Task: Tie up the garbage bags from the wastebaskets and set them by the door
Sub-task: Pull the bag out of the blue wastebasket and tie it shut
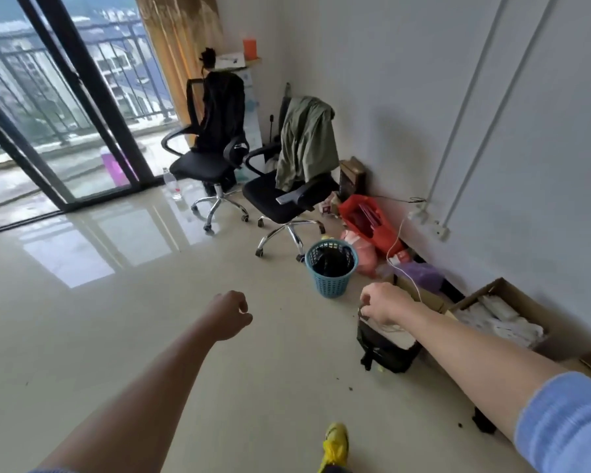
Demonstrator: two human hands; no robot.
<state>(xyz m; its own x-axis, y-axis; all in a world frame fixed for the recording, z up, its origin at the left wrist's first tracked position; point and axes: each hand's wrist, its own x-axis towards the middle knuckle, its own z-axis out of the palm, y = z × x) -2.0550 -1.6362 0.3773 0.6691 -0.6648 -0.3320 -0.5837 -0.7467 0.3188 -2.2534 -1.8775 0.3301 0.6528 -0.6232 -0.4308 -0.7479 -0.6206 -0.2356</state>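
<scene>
**Mia:** How much of the job is done?

**Sam:** Not much, I think. The only door I can see is the big glass door [65,131], far across the shiny floor [151,336]. No tied bag sits by it.

**Mia:** Where is the trash bag?

**Sam:** The black bag [386,353] stands on the floor, right beside a cardboard box [512,295] by the wall. Its top is open, with white paper stuff showing inside. It has no knot yet.

**Mia:** Is that the only one?

**Sam:** No. The blue basket [331,281] stands near it, closer to the chairs, and it has a black liner [330,262] inside. So I think there are two bags left to tie and carry.

**Mia:** What is the right hand [384,303] doing?

**Sam:** It is at the top edge of the black bag. Its grip is narrow, with the fingers curled in and pinching the rim. I cannot see the fingertips well.

**Mia:** And the left hand [231,315]?

**Sam:** It hangs out over the bare floor, well apart from the bag. Its fingers curl loosely and its grip holds nothing.
</scene>
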